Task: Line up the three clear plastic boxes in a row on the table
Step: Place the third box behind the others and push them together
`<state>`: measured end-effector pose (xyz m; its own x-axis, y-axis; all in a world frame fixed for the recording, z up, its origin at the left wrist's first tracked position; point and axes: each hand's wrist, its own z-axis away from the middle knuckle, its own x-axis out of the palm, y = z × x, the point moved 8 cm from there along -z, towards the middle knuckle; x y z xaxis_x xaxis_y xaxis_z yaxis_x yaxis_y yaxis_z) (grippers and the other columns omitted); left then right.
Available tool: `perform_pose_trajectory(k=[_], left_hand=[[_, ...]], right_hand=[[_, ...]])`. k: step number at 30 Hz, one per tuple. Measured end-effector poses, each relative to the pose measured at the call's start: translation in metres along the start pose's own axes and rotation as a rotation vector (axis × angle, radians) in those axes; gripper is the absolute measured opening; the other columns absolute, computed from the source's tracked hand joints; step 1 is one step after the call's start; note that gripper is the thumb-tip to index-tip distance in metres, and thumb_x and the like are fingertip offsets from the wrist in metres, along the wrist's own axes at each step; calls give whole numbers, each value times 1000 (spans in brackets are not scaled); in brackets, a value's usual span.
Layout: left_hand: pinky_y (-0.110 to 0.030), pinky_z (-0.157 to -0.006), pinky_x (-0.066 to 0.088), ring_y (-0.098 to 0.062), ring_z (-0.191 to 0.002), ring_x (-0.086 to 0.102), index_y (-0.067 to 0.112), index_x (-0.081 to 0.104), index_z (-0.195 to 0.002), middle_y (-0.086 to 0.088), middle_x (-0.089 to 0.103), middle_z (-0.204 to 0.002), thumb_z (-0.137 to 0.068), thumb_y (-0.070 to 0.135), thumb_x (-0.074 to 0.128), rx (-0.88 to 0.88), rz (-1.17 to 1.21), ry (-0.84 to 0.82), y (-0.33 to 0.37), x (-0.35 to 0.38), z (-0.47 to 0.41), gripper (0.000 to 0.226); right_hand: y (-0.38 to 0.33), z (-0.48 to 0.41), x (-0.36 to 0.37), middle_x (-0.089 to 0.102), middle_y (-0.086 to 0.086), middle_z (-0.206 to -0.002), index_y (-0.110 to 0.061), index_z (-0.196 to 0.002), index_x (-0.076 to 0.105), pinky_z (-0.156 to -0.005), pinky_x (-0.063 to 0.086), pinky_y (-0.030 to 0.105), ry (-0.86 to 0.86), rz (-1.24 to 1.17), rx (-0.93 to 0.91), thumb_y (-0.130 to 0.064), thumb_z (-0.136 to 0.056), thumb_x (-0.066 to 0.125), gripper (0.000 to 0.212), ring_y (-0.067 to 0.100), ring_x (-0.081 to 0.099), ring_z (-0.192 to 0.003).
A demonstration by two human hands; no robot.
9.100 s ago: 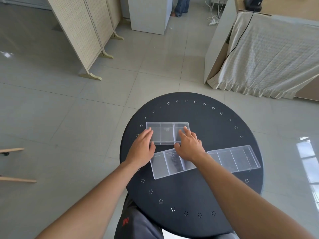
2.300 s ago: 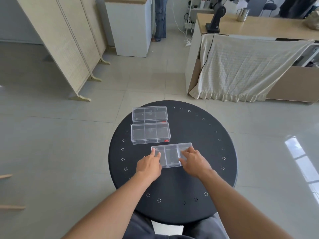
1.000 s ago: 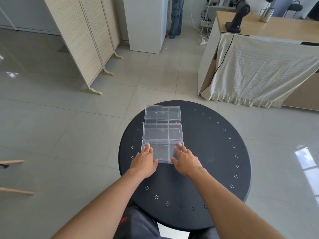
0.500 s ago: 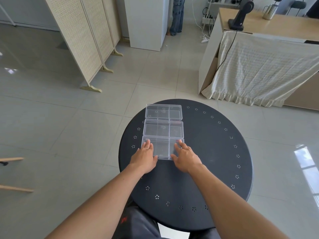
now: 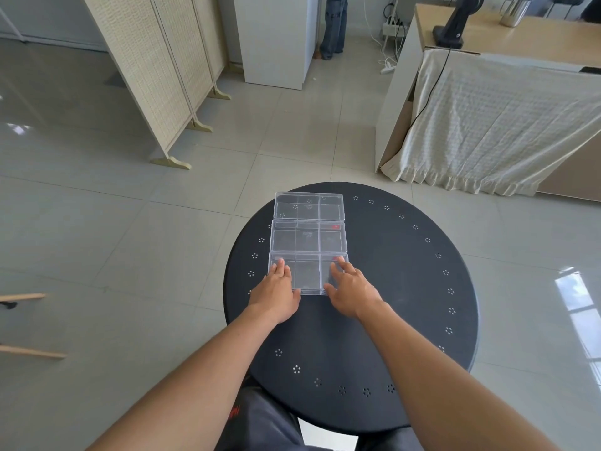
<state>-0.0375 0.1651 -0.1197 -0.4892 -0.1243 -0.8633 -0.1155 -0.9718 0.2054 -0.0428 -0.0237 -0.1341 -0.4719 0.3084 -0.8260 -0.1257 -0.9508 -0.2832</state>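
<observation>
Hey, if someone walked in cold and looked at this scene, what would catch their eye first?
Three clear plastic boxes lined up front to back on the left part of the round black table. The left hand and right hand lie flat on the nearest box. Behind the table, a cream cloth drapes over a counter.

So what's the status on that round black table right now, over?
Left hand and right hand flat on nearest clear plastic box. Middle clear box and far clear box lined up beyond it. Round black table otherwise unobstructed.
</observation>
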Motion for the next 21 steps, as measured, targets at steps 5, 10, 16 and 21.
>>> perform_pose_trajectory(k=[5,10,16,21], left_hand=[[-53,-122,46,-27,-169,17,13,13,-174,-3,-3,-184,-113,47,44,4,6,-6,-4,1,-2,76],[-53,-120,48,-28,-168,19,14,14,-174,-2,-3,-184,-113,47,45,0,2,-3,-4,1,-4,76],[-52,-120,48,-30,-168,23,14,16,-173,-3,-1,-184,-112,48,46,13,5,8,-3,-1,-4,76],[-49,-121,48,-28,-168,21,15,17,-173,-2,0,-184,-112,47,46,19,11,18,-2,-4,-4,75]], right_hand=[[0,0,2,-2,-10,-178,-24,-167,18,-120,38,59,-5,-2,3,-49,-109,41,67,24,15,-162],[-1,-2,0,2,-8,-178,-24,-165,23,-118,40,58,1,7,-6,-49,-109,41,64,26,20,-160],[1,-3,0,3,-7,-178,-24,-165,24,-118,40,58,8,6,-8,-49,-108,42,64,27,22,-159],[1,-4,-1,2,-7,-178,-24,-165,23,-118,40,58,11,1,-8,-49,-108,43,65,27,21,-160]])
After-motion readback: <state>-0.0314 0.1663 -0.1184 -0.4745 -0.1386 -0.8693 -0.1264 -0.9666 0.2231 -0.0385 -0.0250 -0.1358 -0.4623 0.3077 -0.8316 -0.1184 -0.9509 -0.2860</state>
